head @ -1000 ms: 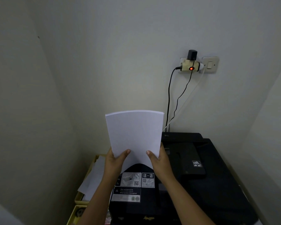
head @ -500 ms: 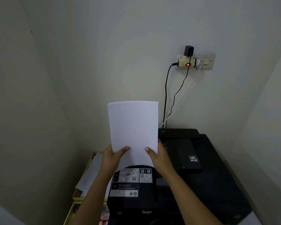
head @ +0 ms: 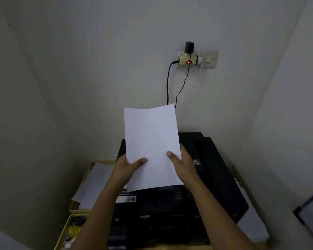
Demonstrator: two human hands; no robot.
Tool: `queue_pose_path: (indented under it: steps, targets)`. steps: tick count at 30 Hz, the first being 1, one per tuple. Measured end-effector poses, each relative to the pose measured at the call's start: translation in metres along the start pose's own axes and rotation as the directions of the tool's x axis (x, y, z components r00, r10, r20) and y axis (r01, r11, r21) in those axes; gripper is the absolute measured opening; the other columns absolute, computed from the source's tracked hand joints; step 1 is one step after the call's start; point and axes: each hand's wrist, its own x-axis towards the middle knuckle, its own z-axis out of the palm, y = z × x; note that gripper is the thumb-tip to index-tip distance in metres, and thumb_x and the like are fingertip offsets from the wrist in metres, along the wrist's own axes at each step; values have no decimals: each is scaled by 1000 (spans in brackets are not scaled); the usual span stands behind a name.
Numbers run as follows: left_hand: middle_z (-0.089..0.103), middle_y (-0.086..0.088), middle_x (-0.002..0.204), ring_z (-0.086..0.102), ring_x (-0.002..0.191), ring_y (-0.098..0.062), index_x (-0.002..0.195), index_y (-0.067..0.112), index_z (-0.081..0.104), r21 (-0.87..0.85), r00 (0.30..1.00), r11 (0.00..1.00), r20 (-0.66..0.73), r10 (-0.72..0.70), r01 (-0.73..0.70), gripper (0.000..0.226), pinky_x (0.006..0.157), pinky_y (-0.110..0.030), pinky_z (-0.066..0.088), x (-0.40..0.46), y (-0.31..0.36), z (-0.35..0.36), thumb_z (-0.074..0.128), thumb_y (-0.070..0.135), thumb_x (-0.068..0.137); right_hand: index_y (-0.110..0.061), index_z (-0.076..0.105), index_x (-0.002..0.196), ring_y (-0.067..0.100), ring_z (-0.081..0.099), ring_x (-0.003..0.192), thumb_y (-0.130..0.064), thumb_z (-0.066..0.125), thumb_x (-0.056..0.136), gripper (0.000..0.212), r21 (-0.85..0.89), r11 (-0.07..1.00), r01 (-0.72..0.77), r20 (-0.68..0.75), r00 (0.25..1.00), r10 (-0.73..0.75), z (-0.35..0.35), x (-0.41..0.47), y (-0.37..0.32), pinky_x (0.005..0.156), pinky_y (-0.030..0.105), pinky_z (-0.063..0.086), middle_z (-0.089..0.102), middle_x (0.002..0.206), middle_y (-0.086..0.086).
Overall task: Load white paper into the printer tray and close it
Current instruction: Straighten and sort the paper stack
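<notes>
A stack of white paper [head: 151, 141] stands nearly upright, leaning away from me over the rear of the black printer [head: 213, 179]. My left hand [head: 127, 166] grips its lower left edge, thumb on the front face. My right hand [head: 183, 164] grips the lower right edge the same way. The paper's bottom edge hangs just above the printer's top and hides the paper slot behind it. A white label [head: 126, 199] shows on the printer below my left hand.
A yellow box [head: 75, 209] with loose sheets [head: 96, 184] sits left of the printer against the left wall. Cables drop from a wall plug adapter [head: 188, 59] with a red light behind the printer. A white wall stands close on the right.
The paper stack has flattened out from its bowed shape and moved down and forward toward the back of the printer. Both hands kept their grip and shifted slightly right.
</notes>
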Motion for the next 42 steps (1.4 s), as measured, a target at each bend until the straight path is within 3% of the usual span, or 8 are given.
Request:
queue_pose_path:
  steps: [5,8,13,19,31,35,39,42]
  targets:
    - [73,4,117,69,107,-20,123,25,68,-49,990,989,49,-135,137,54,97,-46,55,-27,13,28,64,65,87,-35,61,146,2,71,119,-28,67,106,41,40,999,-13,-2,1000,13,-48,-34,1,98,27,57,74,131,-18]
    - [76,-1,110,71,105,-26,112,28,70,-257,961,927,103,-255,274,43,89,-44,56,-56,25,57,65,63,88,-35,62,146,5,71,120,-27,68,106,42,72,997,-23,-3,1000,23,-78,-60,4,103,33,57,74,132,-17]
    - [75,-11,119,70,113,-35,127,21,67,-440,923,812,208,-324,384,59,104,-56,50,-107,25,104,73,60,83,-42,61,143,6,71,120,-28,69,105,40,59,998,-34,-5,999,35,-129,-105,10,103,34,57,74,132,-18]
    - [77,-9,115,75,102,-31,125,21,66,-298,948,904,183,-262,307,40,90,-49,58,-164,25,148,70,43,92,-53,59,125,-11,69,103,-32,66,106,29,-16,997,-75,4,997,75,-175,-160,20,91,21,58,70,119,-28]
    - [75,-8,116,72,106,-33,122,21,69,-184,924,906,44,-379,381,39,89,-53,59,-237,-26,155,74,42,90,-31,49,154,3,61,124,-37,61,108,48,-100,987,-122,81,988,131,-168,-226,72,106,34,53,64,136,-16]
    - [72,-1,113,70,97,-20,120,24,65,-118,945,943,-62,-320,312,27,68,-29,58,-255,-38,142,69,34,95,-32,55,148,-3,68,114,-33,64,107,41,-45,991,-130,115,984,134,-149,-237,85,93,21,57,68,132,-17]
    - [70,5,116,66,105,-18,126,26,61,-103,949,953,-107,-296,286,33,76,-30,55,-272,-54,114,68,35,95,-32,61,143,1,72,112,-33,69,104,40,24,985,-173,175,970,166,-124,-243,95,92,28,60,74,128,-11]
    - [69,-3,120,64,110,-27,124,24,62,-138,925,930,-128,-358,341,35,90,-46,56,-286,-71,88,69,38,92,-33,63,142,6,74,114,-36,74,101,42,40,976,-213,254,947,196,-104,-247,105,94,32,62,76,128,-12]
